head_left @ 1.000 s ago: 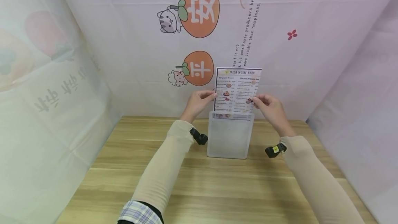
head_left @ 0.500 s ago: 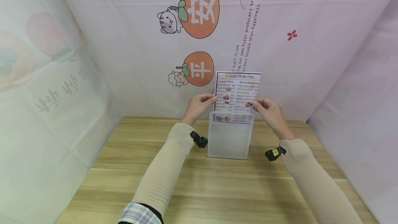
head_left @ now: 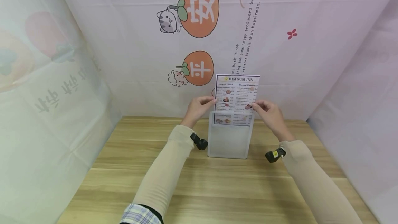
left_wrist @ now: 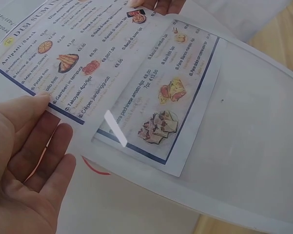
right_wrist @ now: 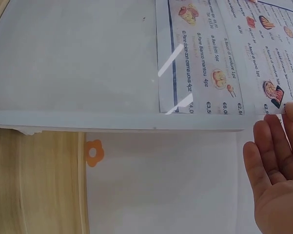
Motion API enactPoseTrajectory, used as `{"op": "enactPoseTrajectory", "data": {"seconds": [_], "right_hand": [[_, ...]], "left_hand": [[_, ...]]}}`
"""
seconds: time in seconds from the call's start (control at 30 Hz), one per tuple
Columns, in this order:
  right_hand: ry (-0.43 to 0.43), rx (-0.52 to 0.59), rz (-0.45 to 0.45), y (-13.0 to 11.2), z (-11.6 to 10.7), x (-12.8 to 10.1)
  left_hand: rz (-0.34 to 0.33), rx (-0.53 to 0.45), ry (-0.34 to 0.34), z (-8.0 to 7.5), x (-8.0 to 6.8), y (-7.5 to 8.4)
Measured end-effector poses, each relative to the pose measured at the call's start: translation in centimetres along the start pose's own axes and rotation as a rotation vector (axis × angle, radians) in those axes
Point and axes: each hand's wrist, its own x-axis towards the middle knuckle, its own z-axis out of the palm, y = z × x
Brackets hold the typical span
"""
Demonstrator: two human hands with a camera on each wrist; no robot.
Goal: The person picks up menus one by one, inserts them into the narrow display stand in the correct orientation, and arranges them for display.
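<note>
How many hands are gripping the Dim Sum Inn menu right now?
2. The left hand pinches the menu at its left edge, and the right hand pinches its right edge, both above the top rim of the clear sleeve. No other hand shows.

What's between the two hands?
In the head view, the menu sheet is between the left hand and the right hand, each pinching one edge. Its bottom sits inside the clear holder.

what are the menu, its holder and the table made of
Menu: probably paper or card, matte, its exposed part glare-free. Holder: likely clear plastic, glossy; print shows through under white glare streaks. Table: wood or wood-look laminate, smooth; grain shows, material unclear.
</note>
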Motion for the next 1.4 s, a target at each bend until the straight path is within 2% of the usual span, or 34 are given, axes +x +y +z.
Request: {"op": "enactPoseTrajectory", "data": {"seconds": [0.37, 0.67, 1.0, 1.4], "right_hand": [[-0.007, -0.023, 0.001, 0.9, 0.3, -0.3], [-0.012, -0.005, 0.001, 1.6, 0.7, -0.6], [-0.024, 0.014, -0.012, 2.6, 0.8, -0.8], [-0.032, 0.014, 0.02, 2.8, 0.9, -0.9]], "left_hand": [[-0.003, -0.006, -0.011, 0.4, -0.4, -1.0], [-0.031, -0.018, -0.008, 0.5, -0.5, -1.9], [-0.008, -0.023, -0.012, 0.7, -0.7, -2.3], [-0.009, -0.045, -0.061, 0.6, -0.8, -2.8]]}}
